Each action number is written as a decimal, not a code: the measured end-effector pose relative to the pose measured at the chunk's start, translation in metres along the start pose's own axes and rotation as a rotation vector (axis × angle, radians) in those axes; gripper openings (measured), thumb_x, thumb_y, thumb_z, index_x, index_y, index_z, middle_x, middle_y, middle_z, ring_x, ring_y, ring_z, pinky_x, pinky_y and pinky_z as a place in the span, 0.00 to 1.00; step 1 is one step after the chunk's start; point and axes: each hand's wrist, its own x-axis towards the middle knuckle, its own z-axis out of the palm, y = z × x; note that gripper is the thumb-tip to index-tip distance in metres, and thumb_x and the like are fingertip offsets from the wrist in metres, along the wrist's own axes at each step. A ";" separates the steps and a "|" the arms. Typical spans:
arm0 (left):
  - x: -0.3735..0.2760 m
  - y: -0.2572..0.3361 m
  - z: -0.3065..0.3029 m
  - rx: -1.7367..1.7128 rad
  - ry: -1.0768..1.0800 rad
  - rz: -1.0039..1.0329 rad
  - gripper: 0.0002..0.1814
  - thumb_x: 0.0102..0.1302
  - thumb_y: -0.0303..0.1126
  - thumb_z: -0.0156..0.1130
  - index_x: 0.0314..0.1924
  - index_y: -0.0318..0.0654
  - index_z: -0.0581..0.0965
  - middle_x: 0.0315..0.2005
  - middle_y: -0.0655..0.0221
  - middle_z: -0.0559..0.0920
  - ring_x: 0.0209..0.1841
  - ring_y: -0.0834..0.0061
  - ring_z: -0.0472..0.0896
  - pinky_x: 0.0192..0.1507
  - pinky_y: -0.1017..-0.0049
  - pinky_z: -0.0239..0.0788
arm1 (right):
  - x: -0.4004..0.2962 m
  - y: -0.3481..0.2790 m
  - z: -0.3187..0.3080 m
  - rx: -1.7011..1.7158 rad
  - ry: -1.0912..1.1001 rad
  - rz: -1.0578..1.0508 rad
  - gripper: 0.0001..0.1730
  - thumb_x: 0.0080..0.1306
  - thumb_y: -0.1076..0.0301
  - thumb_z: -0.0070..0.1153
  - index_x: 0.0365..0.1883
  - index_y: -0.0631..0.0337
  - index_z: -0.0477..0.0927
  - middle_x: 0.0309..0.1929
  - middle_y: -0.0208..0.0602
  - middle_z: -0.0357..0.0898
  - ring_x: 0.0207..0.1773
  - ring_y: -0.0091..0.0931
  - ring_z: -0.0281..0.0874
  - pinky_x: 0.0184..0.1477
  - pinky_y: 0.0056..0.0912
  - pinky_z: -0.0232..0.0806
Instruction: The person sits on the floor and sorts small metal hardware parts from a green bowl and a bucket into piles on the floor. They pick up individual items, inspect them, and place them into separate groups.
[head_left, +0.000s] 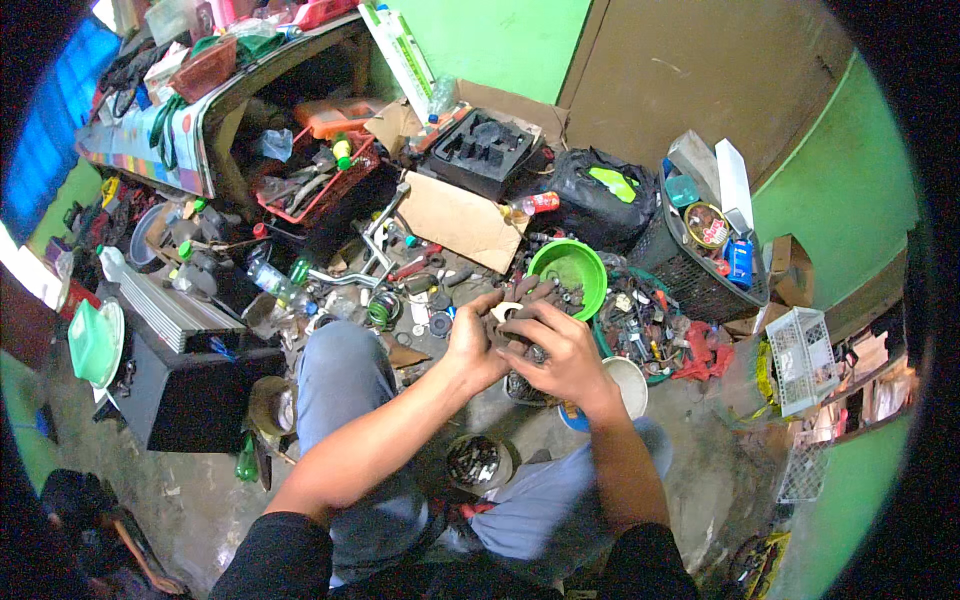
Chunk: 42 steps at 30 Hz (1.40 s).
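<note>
My left hand (476, 341) is turned palm up in front of my knees, its fingers soiled dark. It holds a small pale ring-shaped part (507, 310) with a dark opening. From the right, my right hand (559, 352) reaches over the left palm, and its bent fingers grip the same part. The fingers hide much of the part. Just beyond the hands stands a green plastic bowl (568, 262) with dark pieces in it. Below them, between my legs, a round container (504, 469) holds many small metal pieces.
A teal-rimmed basin of mixed parts (637, 322) and a white tub (626, 382) stand to the right. Wrenches (375, 251), bottles and a cardboard piece (457, 221) lie ahead. A black box (202, 397) is at left, a dark plastic basket (690, 270) at right.
</note>
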 end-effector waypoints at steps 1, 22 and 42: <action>0.000 -0.001 0.000 0.025 0.008 0.003 0.29 0.77 0.39 0.33 0.70 0.28 0.65 0.68 0.53 0.71 0.70 0.57 0.69 0.75 0.60 0.55 | 0.000 0.000 0.002 -0.009 -0.014 0.029 0.15 0.53 0.71 0.71 0.39 0.63 0.84 0.39 0.43 0.80 0.40 0.40 0.83 0.41 0.39 0.75; 0.045 -0.045 0.000 -0.121 0.048 -0.031 0.30 0.76 0.41 0.38 0.70 0.28 0.61 0.69 0.47 0.67 0.73 0.50 0.64 0.76 0.51 0.51 | -0.059 0.076 -0.092 0.364 0.503 0.635 0.10 0.70 0.79 0.56 0.50 0.70 0.77 0.41 0.40 0.83 0.39 0.23 0.84 0.41 0.26 0.79; 0.107 -0.053 -0.027 0.016 0.200 -0.044 0.26 0.76 0.24 0.38 0.72 0.30 0.58 0.70 0.45 0.64 0.71 0.48 0.66 0.72 0.54 0.63 | -0.203 0.352 -0.033 -0.163 0.279 1.070 0.12 0.56 0.80 0.60 0.40 0.71 0.81 0.34 0.46 0.85 0.32 0.32 0.86 0.32 0.33 0.80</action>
